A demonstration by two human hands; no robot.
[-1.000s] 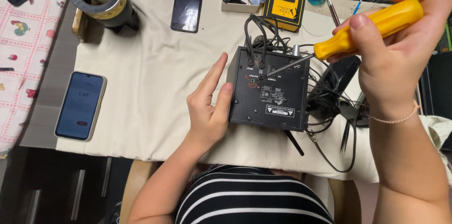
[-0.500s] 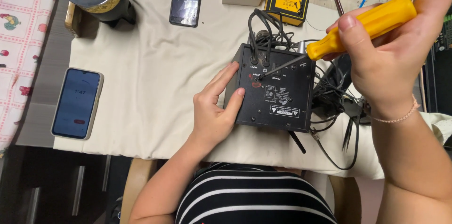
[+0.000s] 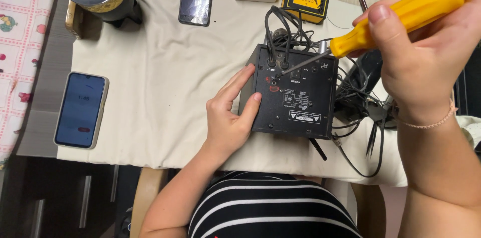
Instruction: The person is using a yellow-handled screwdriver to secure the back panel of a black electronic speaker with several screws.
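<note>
A black box is steadied on the cream cloth by the left hand, fingers spread flat against its left edge. A yellow-handled screwdriver is gripped by the closed right hand, its tip set on the box's rear panel beside the plugged-in cables.

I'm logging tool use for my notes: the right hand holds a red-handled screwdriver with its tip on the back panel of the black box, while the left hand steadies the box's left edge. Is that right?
Not quite: the head view shows the screwdriver has a yellow handle, not red. The rest stands: the right hand holds it with its tip on the back panel of the black box, and the left hand steadies the box's left edge.
</note>
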